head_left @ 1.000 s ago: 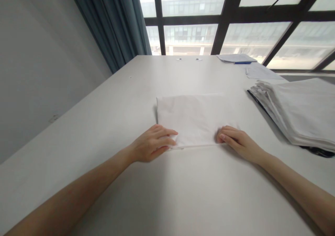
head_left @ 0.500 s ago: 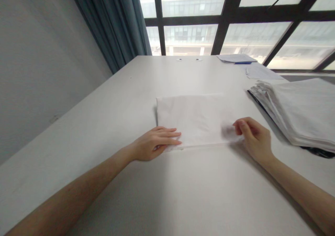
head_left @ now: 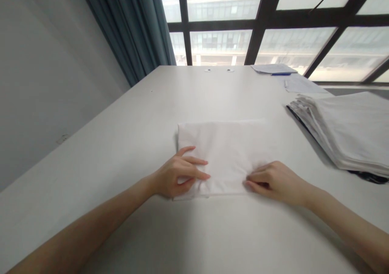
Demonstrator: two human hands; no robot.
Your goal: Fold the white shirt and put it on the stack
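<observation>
A folded white cloth (head_left: pixel 227 156) lies flat on the table in front of me, with its open, layered edge towards me. My left hand (head_left: pixel 184 175) rests on its near left corner, fingers spread and pressing on the fabric, with small puckers beside them. At the near right part of the cloth, my right hand (head_left: pixel 272 181) has thumb and fingers closed in a pinch on the fabric. Creases run from that pinch across the surface. The right hand partly covers the near right corner.
A stack of folded white cloths (head_left: pixel 349 132) lies on the right, with something black (head_left: pixel 369 177) under it. Paper sheets (head_left: pixel 273 68) and a blue pen (head_left: pixel 281 74) are at the far right of the white table (head_left: pixel 121 144). Behind stand a blue curtain (head_left: pixel 136 27) and windows.
The cloth has slid towards me. My right hand has come down and left from above its right side and now pinches it. My left hand has moved slightly nearer, its fingers more spread.
</observation>
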